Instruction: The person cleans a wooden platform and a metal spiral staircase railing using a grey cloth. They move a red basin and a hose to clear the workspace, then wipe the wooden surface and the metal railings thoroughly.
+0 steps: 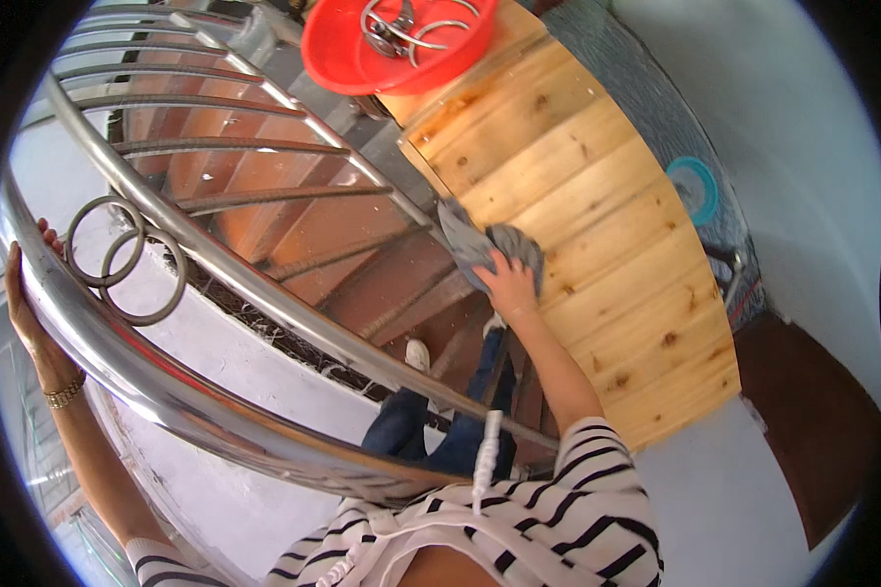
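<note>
My right hand [512,287] presses down on a crumpled grey cloth [457,233], which lies over the left edge of a knotty pine plank top [595,213]. At the far left my left hand [29,308] rests against the thick stainless steel handrail [117,345], with the thumb and fingers on either side of it. A metal watch or bracelet [64,393] is on that wrist. Two interlocked metal rings [105,270] sit between the handrail and a thinner rail [242,293]. Part of my right palm and fingers is hidden by the view from above.
A red plastic basin [338,70] with curved metal pieces stands at the planks' far end. Reddish-brown stairs [294,227] run behind the railing, with my feet on them. A turquoise round container [711,192] lies beyond the planks, near the white wall [800,147].
</note>
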Motion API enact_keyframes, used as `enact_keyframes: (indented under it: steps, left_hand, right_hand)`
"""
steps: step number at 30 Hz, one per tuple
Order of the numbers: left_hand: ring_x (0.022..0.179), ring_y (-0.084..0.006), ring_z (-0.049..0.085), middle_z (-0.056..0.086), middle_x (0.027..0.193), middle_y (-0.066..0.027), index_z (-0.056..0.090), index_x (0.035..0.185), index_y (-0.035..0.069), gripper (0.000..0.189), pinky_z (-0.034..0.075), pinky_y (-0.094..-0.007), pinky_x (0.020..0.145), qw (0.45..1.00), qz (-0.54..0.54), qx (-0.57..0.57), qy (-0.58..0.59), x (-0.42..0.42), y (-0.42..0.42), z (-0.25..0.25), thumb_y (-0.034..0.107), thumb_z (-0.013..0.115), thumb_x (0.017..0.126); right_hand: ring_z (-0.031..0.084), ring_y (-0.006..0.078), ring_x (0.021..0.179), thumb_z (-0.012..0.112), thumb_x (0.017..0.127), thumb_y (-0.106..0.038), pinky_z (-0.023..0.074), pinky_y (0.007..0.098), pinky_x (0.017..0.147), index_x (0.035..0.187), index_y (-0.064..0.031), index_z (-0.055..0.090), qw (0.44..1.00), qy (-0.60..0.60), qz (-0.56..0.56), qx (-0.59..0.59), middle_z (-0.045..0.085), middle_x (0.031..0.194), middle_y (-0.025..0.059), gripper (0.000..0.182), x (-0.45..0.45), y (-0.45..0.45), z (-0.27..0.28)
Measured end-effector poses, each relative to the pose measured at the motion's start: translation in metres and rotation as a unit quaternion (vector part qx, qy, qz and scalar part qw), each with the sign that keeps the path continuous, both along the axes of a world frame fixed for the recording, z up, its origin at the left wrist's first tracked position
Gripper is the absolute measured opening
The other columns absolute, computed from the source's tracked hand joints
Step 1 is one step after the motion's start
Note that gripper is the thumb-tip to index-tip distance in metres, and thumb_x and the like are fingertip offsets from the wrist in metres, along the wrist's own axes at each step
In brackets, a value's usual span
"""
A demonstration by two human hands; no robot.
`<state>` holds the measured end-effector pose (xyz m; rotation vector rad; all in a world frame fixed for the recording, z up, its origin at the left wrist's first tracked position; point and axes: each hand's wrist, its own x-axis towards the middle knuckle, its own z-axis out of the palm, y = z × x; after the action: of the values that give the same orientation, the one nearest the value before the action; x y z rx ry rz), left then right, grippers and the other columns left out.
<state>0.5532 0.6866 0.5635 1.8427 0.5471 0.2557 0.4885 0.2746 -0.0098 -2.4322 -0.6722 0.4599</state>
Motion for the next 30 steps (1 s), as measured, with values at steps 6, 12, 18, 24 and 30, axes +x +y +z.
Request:
enact_keyframes:
  steps: [6, 12, 18, 24, 30]
  left_hand:
    - [0.110, -0.0241, 0.055, 0.052, 0.126, -0.0177, 0.046, 0.126, -0.004, 0.043, 0.043, -0.0343, 0.099, 0.997, 0.049, 0.010, -0.054, 0.002, -0.003, -0.007, 0.024, 0.046, 0.094]
    - [0.119, -0.0244, 0.048, 0.050, 0.129, -0.0156, 0.045, 0.129, -0.001, 0.045, 0.036, -0.0363, 0.105, 0.986, 0.153, 0.029, -0.059, 0.015, -0.023, -0.019, 0.027, 0.044, 0.094]
    - [0.123, -0.0269, 0.044, 0.044, 0.135, -0.0160, 0.040, 0.133, 0.000, 0.053, 0.032, -0.0392, 0.107, 0.986, 0.136, 0.063, -0.072, 0.025, -0.058, -0.026, 0.028, 0.051, 0.090]
    - [0.117, -0.0262, 0.049, 0.052, 0.127, -0.0165, 0.048, 0.125, -0.003, 0.046, 0.037, -0.0397, 0.103, 0.990, 0.134, 0.015, -0.035, 0.036, -0.003, -0.009, 0.023, 0.055, 0.089]
    - [0.115, -0.0228, 0.051, 0.055, 0.125, -0.0142, 0.052, 0.123, -0.003, 0.044, 0.036, -0.0359, 0.103, 0.982, 0.185, -0.020, -0.039, 0.047, -0.012, -0.007, 0.026, 0.051, 0.090]
  right_hand:
    - [0.046, 0.0348, 0.108, 0.071, 0.063, -0.009, 0.0419, 0.0477, 0.086, 0.111, -0.0234, 0.059, 0.977, 0.126, -0.143, -0.098, 0.044, 0.124, 0.0111, 0.052, -0.193, -0.209, 0.028]
    - [0.053, 0.0386, 0.099, 0.064, 0.064, -0.006, 0.0431, 0.0435, 0.088, 0.111, -0.0163, 0.059, 0.858, 0.072, -0.497, -0.111, 0.051, 0.113, 0.0189, 0.048, -0.257, -0.254, 0.035]
    - [0.051, 0.0333, 0.105, 0.067, 0.066, -0.003, 0.0432, 0.0434, 0.085, 0.114, -0.0251, 0.060, 0.958, -0.001, -0.275, 0.080, 0.050, 0.121, 0.0138, 0.053, -0.097, -0.096, 0.056]
    - [0.050, 0.0287, 0.103, 0.062, 0.066, -0.003, 0.0385, 0.0437, 0.082, 0.108, -0.0272, 0.063, 0.982, -0.041, -0.183, -0.028, 0.047, 0.126, 0.0056, 0.048, -0.160, -0.133, 0.007]
    - [0.055, 0.0337, 0.101, 0.053, 0.079, -0.014, 0.0439, 0.0457, 0.083, 0.099, -0.0261, 0.064, 0.892, 0.189, -0.333, -0.241, 0.055, 0.112, 0.0097, 0.025, -0.344, -0.331, 0.030]
